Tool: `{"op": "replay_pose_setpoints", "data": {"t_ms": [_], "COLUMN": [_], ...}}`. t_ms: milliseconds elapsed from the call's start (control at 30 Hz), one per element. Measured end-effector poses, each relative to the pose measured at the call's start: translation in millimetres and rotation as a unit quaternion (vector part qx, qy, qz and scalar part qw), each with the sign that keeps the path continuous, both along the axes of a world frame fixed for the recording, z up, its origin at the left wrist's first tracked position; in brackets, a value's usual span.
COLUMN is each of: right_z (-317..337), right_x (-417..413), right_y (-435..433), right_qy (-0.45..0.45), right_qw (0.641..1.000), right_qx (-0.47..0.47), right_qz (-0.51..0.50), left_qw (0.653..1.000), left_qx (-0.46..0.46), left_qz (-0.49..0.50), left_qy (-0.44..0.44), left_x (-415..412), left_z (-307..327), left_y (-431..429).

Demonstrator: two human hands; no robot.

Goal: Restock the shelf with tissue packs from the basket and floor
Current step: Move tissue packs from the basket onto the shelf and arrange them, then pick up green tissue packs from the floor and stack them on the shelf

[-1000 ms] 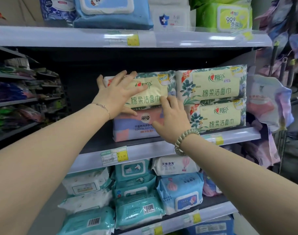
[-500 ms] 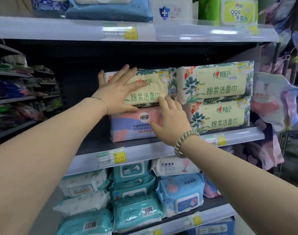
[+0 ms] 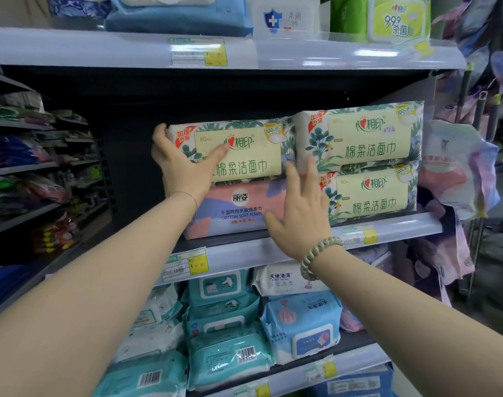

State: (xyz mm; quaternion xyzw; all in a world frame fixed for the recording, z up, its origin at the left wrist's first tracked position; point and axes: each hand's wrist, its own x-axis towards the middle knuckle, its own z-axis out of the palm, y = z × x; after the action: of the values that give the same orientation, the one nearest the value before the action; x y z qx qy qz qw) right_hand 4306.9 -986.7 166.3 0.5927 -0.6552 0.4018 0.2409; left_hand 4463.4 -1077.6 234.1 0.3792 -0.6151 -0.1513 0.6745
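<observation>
Gripping glossy oblong tissue pack [image 3: 246, 163], L hand [image 3: 184, 167], R hand [image 3: 301, 216] flat

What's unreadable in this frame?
All head view:
- The basket and floor stock: outside the frame.
- Fingertips of the left hand: behind the left end of the top-left leaf pack.
- Right end of the pink pack: covered by the right hand.
- Digits on the price tag: blurred.
</observation>
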Motion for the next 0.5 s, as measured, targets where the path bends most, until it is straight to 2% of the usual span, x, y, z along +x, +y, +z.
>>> {"op": "replay_pose_setpoints", "data": {"t_ms": [133, 267, 367, 500], "right_z": [1, 0, 0, 8], "right_x": [-12, -29, -39, -42], "right_y": [3, 3, 4, 8], "right_qy": [-0.028, -0.034, -0.015, -0.008], "right_qw": [0.996, 0.990, 0.990, 0.991], "right_qx": [-0.070, -0.130, -0.118, -0.085], "right_qz": [-0.036, 0.039, 0.070, 0.101], "left_qw": [0.993, 0.988, 0.990, 0.994], "left_qx": [0.058, 0.078, 0.058, 0.043], "left_qz": [-0.043, -0.076, -0.045, -0.025], "left_qy": [0.094, 0.106, 0.121, 0.093], "left_x": [2, 4, 1, -5], "left_z": [-6, -23, -28, -26], "left_y": [-5, -11, -13, -10]}}
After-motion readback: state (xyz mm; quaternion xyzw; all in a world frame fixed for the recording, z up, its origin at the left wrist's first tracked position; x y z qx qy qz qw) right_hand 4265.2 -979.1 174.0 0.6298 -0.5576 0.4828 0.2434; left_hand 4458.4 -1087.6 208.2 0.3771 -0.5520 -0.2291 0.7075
